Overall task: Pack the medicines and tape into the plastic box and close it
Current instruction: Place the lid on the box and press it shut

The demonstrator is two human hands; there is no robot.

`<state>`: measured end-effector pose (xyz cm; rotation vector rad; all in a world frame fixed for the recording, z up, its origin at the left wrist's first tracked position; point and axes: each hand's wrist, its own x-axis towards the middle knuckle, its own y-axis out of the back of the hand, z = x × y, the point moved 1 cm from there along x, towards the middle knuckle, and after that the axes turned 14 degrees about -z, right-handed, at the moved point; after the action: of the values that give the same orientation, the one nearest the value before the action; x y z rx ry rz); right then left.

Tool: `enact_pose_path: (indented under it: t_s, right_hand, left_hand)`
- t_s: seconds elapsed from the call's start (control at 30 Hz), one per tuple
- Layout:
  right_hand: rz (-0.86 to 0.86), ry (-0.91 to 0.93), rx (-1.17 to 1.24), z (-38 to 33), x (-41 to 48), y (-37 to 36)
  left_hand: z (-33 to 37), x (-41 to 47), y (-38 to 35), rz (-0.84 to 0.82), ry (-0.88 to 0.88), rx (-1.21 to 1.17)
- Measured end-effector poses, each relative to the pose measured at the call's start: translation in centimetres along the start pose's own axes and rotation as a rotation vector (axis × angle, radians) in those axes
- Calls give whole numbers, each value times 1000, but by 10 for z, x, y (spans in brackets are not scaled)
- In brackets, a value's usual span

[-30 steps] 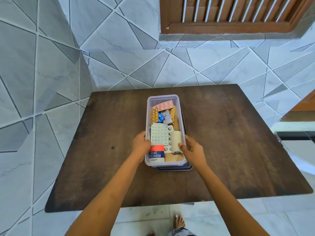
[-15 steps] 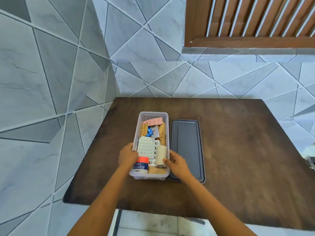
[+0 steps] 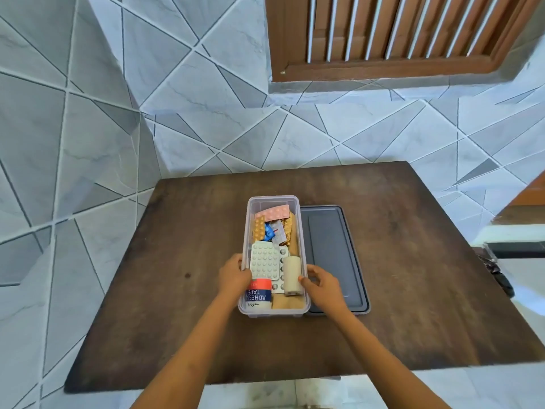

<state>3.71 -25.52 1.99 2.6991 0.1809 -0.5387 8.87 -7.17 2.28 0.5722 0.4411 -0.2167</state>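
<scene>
A clear plastic box (image 3: 272,313) stands open on the dark wooden table (image 3: 177,261). Inside lie a white blister pack (image 3: 264,261), a beige tape roll (image 3: 292,274), an adhesive tape carton (image 3: 259,295), a pink blister strip (image 3: 272,213) and other small medicine strips. Its grey lid (image 3: 327,246) lies flat on the table, right against the box's right side. My left hand (image 3: 234,276) grips the box's left wall. My right hand (image 3: 323,286) holds the right wall, fingertips at the rim beside the tape roll.
Tiled walls close the table in at the back and left. A wooden slatted shutter (image 3: 398,33) hangs above. A dark object (image 3: 498,276) lies off the table's right edge. Floor tiles show below the front edge.
The box, which sat on top of the lid a second ago, has been shifted left off it by both hands and now stands on the table beside the lid.
</scene>
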Motion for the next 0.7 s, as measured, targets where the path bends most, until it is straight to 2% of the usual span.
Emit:
enact_pose_path:
  t_s: [0.17,0.27,0.33,0.4,0.5,0.7]
  right_hand:
    - [203,-71,-51,13,-2,30]
    - [348,-206,-290,31,2,54]
    - [335,-394,-416,42,3,70]
    - [274,-514,-441,49,3,77]
    - [238,-524,-498,50,3,73]
    - [387,-559,-398,46,-4,91]
  left_hand:
    - [16,6,-24,-80,-17,-47]
    - [18,7,-27,-144,-18,-67]
    - [19,6,-27,-171,-14,-75]
    - [21,6,-26,-162,-12,-60]
    - [23,14,-23,-64,-9,65]
    - [37,21,-25,-116,-56,109]
